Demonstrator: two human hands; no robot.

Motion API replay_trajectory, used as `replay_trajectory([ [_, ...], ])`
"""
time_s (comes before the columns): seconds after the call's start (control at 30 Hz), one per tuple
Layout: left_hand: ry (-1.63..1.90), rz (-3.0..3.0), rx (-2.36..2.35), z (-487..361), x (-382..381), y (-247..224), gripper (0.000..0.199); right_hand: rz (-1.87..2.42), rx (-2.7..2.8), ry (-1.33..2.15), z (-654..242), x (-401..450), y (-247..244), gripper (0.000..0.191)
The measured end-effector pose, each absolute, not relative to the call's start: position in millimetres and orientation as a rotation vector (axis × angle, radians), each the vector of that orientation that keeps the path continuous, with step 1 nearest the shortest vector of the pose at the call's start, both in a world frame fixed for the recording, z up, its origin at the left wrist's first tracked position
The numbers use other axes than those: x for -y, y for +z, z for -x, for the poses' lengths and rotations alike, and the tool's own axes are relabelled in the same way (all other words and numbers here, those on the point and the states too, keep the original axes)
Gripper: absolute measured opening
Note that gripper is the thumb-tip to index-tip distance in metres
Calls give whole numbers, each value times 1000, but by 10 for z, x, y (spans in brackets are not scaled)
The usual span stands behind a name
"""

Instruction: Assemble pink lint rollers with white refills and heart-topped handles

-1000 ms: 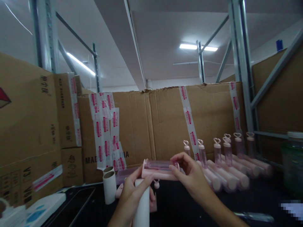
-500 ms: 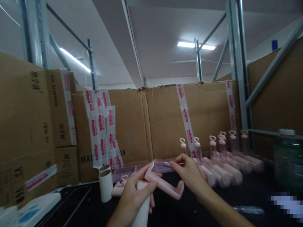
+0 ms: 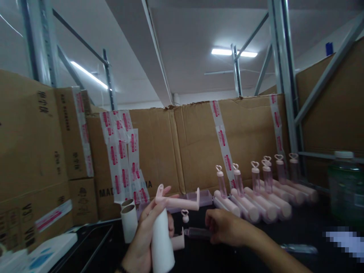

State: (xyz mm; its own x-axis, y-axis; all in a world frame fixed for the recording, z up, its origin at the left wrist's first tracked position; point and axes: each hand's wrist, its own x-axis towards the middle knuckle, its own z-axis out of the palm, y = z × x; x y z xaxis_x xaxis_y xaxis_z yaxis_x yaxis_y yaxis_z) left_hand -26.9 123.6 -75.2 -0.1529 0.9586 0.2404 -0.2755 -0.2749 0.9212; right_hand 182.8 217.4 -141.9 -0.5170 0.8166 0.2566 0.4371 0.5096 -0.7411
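While your left grip (image 3: 145, 229) stays wrapped round a smooth white cylinder (image 3: 162, 242), here's the change: the clear, pink-tinted plastic tube (image 3: 197, 232) that lay along the pale pink plastic bracket with upturned ends (image 3: 184, 204) a second ago is out and down low, at the black desk (image 3: 210, 259). So the two parts now sit separate, and I'd judge that this bit of work, parting tube from bracket, is done. You've got that bracket up by the left fingers too, above the cylinder's top, its bar sloping slightly down to the right, nothing seen lying along it. Now over to your right grip (image 3: 224, 226): fingers curled in, right at the tube's right-hand end, but whether they're pinching it or merely resting against it, I can't tell. The tube lies nearly level, running left from those fingers, its other end just beside the upright plate of a second pale pink plastic piece (image 3: 178, 242); touching or not, it's too soft to say. Just behind the tube, between your two grips, there's a small pink heart-topped stopper (image 3: 185, 218), and off past your right grip lies the row of pale pink cylinders (image 3: 261, 206), with heart-topped clear tubes (image 3: 255, 178) upright behind.
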Motion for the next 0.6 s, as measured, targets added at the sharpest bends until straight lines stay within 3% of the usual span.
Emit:
replay_trajectory([
  [0.13, 1690, -1055, -952, 252, -1241, -773, 63, 981, 2124, 726, -1846, -2037, -1234, 36],
  [0.23, 1733, -1027, -968, 226, -1235, -784, 63, 739, 2047, 884, -1792, -1894, -1037, 38],
  [0.33, 1728, -1072, -985, 184, -1228, -805, 61, 514, 1880, 1030, -1644, -1808, -948, 29],
  [0.6, 1804, -961, -1004, 147, -1250, -806, 55, 364, 1213, 1247, -1633, -1914, -903, 21],
])
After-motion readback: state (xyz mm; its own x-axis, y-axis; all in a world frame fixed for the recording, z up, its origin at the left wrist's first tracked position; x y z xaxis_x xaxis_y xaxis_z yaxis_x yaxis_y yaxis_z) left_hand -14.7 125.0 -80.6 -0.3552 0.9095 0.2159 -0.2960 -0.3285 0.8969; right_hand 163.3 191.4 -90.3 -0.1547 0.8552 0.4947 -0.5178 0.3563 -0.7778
